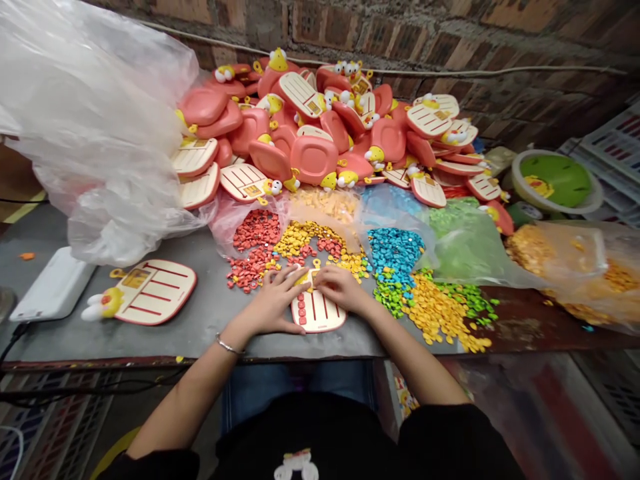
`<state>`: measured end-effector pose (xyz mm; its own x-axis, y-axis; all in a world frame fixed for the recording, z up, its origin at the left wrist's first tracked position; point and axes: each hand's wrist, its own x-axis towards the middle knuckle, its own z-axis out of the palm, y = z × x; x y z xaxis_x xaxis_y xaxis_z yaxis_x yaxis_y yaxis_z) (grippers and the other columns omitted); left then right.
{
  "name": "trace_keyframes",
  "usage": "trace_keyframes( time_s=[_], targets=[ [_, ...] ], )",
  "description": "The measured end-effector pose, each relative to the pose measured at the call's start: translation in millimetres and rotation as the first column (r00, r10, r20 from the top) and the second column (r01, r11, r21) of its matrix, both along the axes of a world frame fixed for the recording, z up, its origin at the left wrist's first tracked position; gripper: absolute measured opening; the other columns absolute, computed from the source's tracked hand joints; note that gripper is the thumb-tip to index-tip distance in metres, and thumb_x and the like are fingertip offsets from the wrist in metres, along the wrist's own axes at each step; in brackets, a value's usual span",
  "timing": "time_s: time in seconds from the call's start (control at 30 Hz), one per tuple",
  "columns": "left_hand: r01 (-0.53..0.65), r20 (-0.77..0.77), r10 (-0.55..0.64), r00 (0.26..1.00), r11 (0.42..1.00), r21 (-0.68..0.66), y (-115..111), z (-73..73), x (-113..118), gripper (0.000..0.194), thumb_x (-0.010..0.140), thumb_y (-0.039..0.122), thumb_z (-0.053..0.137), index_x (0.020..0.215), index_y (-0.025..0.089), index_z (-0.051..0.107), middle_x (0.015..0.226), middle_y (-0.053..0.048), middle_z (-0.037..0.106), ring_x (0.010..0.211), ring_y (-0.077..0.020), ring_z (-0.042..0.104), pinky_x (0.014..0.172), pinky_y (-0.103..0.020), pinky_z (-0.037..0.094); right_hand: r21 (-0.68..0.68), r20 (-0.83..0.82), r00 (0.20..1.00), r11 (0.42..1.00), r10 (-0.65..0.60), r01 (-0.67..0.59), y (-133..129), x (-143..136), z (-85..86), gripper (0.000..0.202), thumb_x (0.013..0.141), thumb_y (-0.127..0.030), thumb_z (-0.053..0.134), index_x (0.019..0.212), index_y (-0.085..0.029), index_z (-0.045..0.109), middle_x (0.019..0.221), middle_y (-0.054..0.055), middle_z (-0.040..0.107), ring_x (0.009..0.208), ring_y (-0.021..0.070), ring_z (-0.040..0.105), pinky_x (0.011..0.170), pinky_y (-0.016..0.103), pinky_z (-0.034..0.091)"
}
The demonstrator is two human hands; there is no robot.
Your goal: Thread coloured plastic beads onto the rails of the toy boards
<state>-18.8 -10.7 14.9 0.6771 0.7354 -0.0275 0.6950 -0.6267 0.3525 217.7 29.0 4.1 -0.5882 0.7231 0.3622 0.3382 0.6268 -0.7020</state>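
Observation:
A cream slotted board (321, 315) with a red rim lies before me on the table. A column of small red pieces (302, 309) sits along its left slot; the other visible slots look bare. My left hand (270, 301) holds the board's left side, thumb by the lower edge and fingers over the top end. Against the board's upper right, my right hand (345, 288) has its fingers pinched together; what they hold is hidden. Red pieces (247, 267), yellow pieces (295, 239) and blue pieces (395, 250) are heaped just beyond my hands.
Many red-backed boards (314, 159) are piled against the brick wall. Another board (157, 293) and a white power bank (53, 287) lie left, below a large plastic bag (100, 120). Orange-yellow pieces (435, 310) and green pieces (390, 299) spread right. A tub (593, 200) stands far right.

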Motion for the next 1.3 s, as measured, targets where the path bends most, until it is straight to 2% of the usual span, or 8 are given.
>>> trace_keyframes(
  time_s=[0.17, 0.3, 0.47, 0.57, 0.63, 0.83, 1.07, 1.3],
  targets=[
    [0.007, 0.003, -0.007, 1.0, 1.0, -0.01, -0.9, -0.6, -1.0, 0.094, 0.067, 0.076, 0.067, 0.146, 0.031, 0.042, 0.161, -0.01, 0.022, 0.142, -0.0405, 0.021, 0.106, -0.057, 0.017, 0.068, 0.07, 0.922, 0.924, -0.381, 0.376, 54.8, 11.6, 6.7, 0.018, 0.086, -0.011, 0.055, 0.091, -0.019, 0.071, 0.092, 0.007, 0.069, 0.088, 0.0205, 0.063, 0.082, 0.034, 0.051],
    [0.013, 0.032, -0.012, 0.999, 1.0, -0.018, -2.2, -0.1, -1.9, 0.081, 0.07, 0.072, 0.068, 0.141, 0.037, 0.049, 0.163, -0.007, 0.018, 0.142, -0.0416, 0.02, 0.105, -0.059, 0.018, 0.149, 0.357, 0.877, 0.946, -0.323, 0.288, 90.0, -3.3, 4.2, 0.025, 0.087, -0.007, 0.052, 0.098, -0.017, 0.072, 0.101, 0.01, 0.07, 0.097, 0.022, 0.062, 0.088, 0.033, 0.047],
    [0.051, 0.071, -0.047, 0.996, 0.997, -0.051, -4.7, 2.8, -1.5, 0.06, 0.077, 0.063, 0.069, 0.132, 0.043, 0.057, 0.164, -0.005, 0.009, 0.145, -0.041, 0.015, 0.107, -0.059, 0.017, 0.217, 0.578, 0.714, 0.918, -0.396, 0.333, 101.2, -31.1, 2.3, 0.022, 0.089, -0.008, 0.051, 0.09, -0.015, 0.071, 0.092, 0.013, 0.069, 0.088, 0.0221, 0.061, 0.078, 0.029, 0.044],
    [0.114, 0.073, -0.11, 0.991, 0.991, -0.066, -6.3, 4.6, -0.5, 0.042, 0.085, 0.055, 0.065, 0.125, 0.047, 0.061, 0.165, 0.0, 0.006, 0.146, -0.039, 0.013, 0.108, -0.061, 0.012, 0.272, 0.564, 0.709, 0.906, -0.423, 0.324, 96.2, -33.5, 5.8, 0.02, 0.089, -0.007, 0.051, 0.091, -0.015, 0.069, 0.095, 0.015, 0.069, 0.092, 0.0239, 0.06, 0.079, 0.03, 0.043],
    [0.129, 0.073, -0.124, 0.99, 0.99, -0.064, -6.9, 5.1, -0.1, 0.043, 0.087, 0.051, 0.063, 0.13, 0.049, 0.057, 0.165, 0.0, 0.006, 0.147, -0.0386, 0.014, 0.109, -0.062, 0.01, 0.241, 0.473, 0.785, 0.916, -0.4, 0.321, 86.0, -26.0, 9.6, 0.018, 0.091, -0.01, 0.05, 0.089, -0.016, 0.068, 0.093, 0.013, 0.069, 0.09, 0.023, 0.06, 0.08, 0.031, 0.044],
    [0.026, 0.067, -0.023, 0.997, 0.999, -0.047, -5.9, 3.7, -0.5, 0.096, 0.074, 0.061, 0.07, 0.153, 0.032, 0.026, 0.163, -0.012, 0.013, 0.145, -0.0397, 0.017, 0.109, -0.057, 0.016, 0.093, 0.081, 0.968, 0.968, -0.24, 0.232, 25.1, 12.5, 7.9, 0.01, 0.093, -0.022, 0.055, 0.088, -0.02, 0.065, 0.094, 0.007, 0.068, 0.087, 0.0199, 0.063, 0.08, 0.032, 0.049],
    [-0.007, 0.029, 0.008, 1.0, 0.999, -0.039, -3.1, 0.0, 0.7, 0.097, 0.069, 0.068, 0.069, 0.15, 0.028, 0.034, 0.16, -0.013, 0.024, 0.141, -0.0389, 0.024, 0.108, -0.055, 0.014, 0.153, 0.197, 0.948, 0.963, -0.251, 0.223, 0.2, 20.7, -9.0, 0.02, 0.091, -0.018, 0.054, 0.074, -0.02, 0.062, 0.084, 0.008, 0.062, 0.084, 0.0221, 0.055, 0.076, 0.035, 0.046],
    [-0.031, 0.039, 0.032, 0.999, 0.999, -0.027, -1.3, -2.6, 1.5, 0.104, 0.063, 0.075, 0.069, 0.148, 0.026, 0.037, 0.158, -0.014, 0.03, 0.138, -0.039, 0.029, 0.107, -0.054, 0.014, 0.02, 0.17, 0.977, 0.992, -0.129, 0.128, -14.2, 32.1, -6.5, 0.014, 0.092, -0.021, 0.056, 0.08, -0.02, 0.063, 0.081, 0.005, 0.06, 0.079, 0.0193, 0.056, 0.071, 0.031, 0.046]
  ],
)
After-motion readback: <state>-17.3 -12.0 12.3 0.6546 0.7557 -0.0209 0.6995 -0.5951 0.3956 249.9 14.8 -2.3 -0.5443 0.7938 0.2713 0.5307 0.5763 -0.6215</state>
